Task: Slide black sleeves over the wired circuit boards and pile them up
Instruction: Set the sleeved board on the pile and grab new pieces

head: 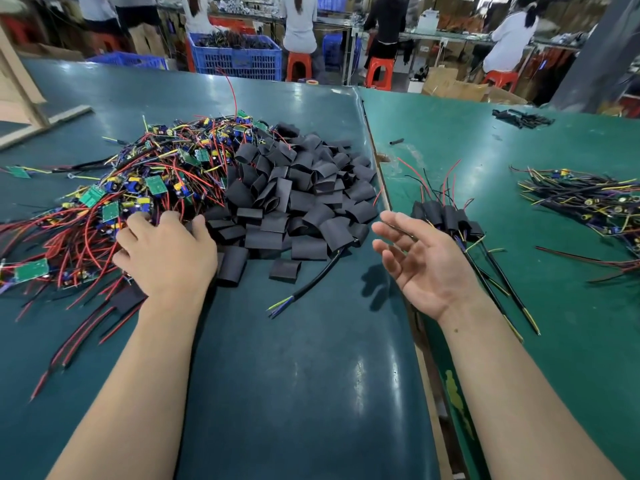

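On the dark green worktop (pixel 294 358), left side: big tangle of wired circuit boards (pixel 138 188) with red, black and yellow leads, spreading toward the left edge. Touching it on the right, mid-worktop, a heap of loose black sleeves (pixel 298 199); a few strays lie flat at its near edge, plus one black cable (pixel 311 282) with bared coloured cores poking out from under the heap.

Left hand (pixel 166 251) palm down on the seam between boards and sleeves, fingers curled into the pile. Can't tell if that grip actually has anything.

Right hand (pixel 422 261) hovers palm up, fingers spread and relaxed, grip loose, nothing in it. Just beyond it, on the lighter green mat (pixel 554 341), a small pile of finished sleeved boards (pixel 446 216), wires sticking out both ends.

Far right edge: another bundle of wired parts (pixel 588 202). Back right corner: small cluster of black pieces (pixel 523 118).
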{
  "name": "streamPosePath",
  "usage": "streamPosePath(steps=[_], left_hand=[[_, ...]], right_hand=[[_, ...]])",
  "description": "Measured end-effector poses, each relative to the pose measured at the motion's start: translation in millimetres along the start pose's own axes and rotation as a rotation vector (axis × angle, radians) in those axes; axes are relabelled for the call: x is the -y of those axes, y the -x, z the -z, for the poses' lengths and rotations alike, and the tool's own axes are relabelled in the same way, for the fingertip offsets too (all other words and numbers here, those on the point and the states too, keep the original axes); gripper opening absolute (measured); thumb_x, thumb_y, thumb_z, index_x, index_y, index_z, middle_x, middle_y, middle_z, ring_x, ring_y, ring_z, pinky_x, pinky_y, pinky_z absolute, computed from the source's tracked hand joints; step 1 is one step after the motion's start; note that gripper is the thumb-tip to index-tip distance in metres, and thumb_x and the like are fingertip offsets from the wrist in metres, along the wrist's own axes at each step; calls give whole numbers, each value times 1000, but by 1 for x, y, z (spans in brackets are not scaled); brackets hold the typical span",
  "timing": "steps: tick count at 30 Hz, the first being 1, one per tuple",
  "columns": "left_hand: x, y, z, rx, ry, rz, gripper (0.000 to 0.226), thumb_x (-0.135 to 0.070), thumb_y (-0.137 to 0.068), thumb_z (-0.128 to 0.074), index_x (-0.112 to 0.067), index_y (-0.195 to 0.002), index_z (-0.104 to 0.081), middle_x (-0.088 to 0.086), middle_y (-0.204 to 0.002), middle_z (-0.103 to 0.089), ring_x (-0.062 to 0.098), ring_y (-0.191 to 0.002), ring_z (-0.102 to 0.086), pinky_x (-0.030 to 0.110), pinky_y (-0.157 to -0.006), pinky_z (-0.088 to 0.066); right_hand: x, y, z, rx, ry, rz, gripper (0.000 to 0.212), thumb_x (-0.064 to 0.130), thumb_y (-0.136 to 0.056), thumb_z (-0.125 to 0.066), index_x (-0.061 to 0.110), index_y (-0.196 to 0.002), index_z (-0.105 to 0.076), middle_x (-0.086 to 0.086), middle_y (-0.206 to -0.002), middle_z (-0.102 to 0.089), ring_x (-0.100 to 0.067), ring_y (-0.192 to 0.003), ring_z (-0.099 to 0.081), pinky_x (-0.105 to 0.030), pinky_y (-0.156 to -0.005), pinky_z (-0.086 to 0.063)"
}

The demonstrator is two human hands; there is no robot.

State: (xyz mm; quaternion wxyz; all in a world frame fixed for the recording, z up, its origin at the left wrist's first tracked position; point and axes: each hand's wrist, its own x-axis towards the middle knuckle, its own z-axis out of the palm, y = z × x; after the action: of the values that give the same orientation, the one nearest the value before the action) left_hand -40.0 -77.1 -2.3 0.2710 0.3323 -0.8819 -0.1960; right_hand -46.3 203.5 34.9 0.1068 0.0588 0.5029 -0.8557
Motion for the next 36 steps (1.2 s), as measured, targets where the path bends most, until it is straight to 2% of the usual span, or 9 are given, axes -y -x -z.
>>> streamPosePath(steps=[7, 12, 17, 21, 25, 27, 29, 33, 36], left_hand=[[-1, -1, 3, -95, 30, -24, 25, -31, -93, -59, -19, -112, -71, 13, -124, -59, 37, -122, -39, 55, -97, -28], [-5, -1, 8, -207, 159, -90, 28, -21, -91, -51, -18, -112, -70, 15, -114, -63, 39, -105, -52, 46, -87, -35], [-3, 2, 4, -117, 53, -63, 32, -39, -96, -53, -17, -105, -74, 15, -110, -64, 40, -112, -44, 51, -93, -30], [-11, 4, 6, -240, 117, -131, 39, -42, -99, -48, -12, -98, -74, 12, -104, -65, 36, -106, -47, 47, -88, -30], [-25, 18, 12, -380, 409, -464, 34, -29, -99, -53, -4, -78, -66, 15, -79, -59, 34, -78, -52, 43, -72, -38], [-32, 32, 12, -332, 536, -652, 30, -22, -99, -51, -3, -78, -61, 12, -75, -56, 31, -73, -50, 44, -69, -41], [-42, 48, 13, -226, 610, -789, 27, -22, -99, -48, -5, -83, -61, 8, -81, -60, 28, -78, -52, 42, -73, -41], [-57, 76, 11, 8, 722, -1033, 22, -18, -96, -50, -5, -89, -67, 5, -103, -69, 14, -102, -57, 29, -91, -41], [-61, 85, 6, 176, 731, -1188, 19, -14, -93, -55, -2, -91, -69, 7, -109, -70, 20, -106, -61, 36, -94, -47]], right_hand=[[0, 1, 1, 13, 33, 10, 16, 20, -93, -59, 10, -97, -71, -5, -85, -74, -16, -64, -69, -18, -49, -52], [-1, 1, 1, 14, 51, 11, 16, 20, -93, -59, 10, -97, -71, -5, -86, -74, -16, -63, -68, -19, -49, -51], [-1, 1, 2, 16, 56, 14, 16, 21, -92, -60, 10, -96, -72, -5, -87, -74, -16, -64, -68, -19, -49, -52], [-2, 0, 3, 15, 67, 17, 17, 22, -92, -61, 10, -99, -72, -5, -88, -74, -15, -64, -68, -19, -49, -51], [-2, 0, 2, 18, 74, 20, 18, 22, -91, -62, 10, -100, -71, -5, -88, -74, -15, -63, -68, -19, -48, -52], [-1, 0, 1, 46, 106, 29, 23, 24, -84, -66, 10, -102, -71, -5, -89, -74, -15, -64, -68, -19, -49, -52], [-4, 1, -1, 85, 188, 69, 34, 25, -76, -71, 10, -107, -69, -6, -91, -73, -16, -66, -69, -20, -51, -53], [-19, 2, -8, 230, 410, 256, 55, 1, -82, -70, 24, -130, -54, -10, -102, -68, -19, -73, -67, -30, -62, -58], [-28, -2, -12, 247, 553, 421, 67, -14, -81, -67, 24, -133, -47, -13, -106, -65, -16, -84, -64, -28, -81, -55]])
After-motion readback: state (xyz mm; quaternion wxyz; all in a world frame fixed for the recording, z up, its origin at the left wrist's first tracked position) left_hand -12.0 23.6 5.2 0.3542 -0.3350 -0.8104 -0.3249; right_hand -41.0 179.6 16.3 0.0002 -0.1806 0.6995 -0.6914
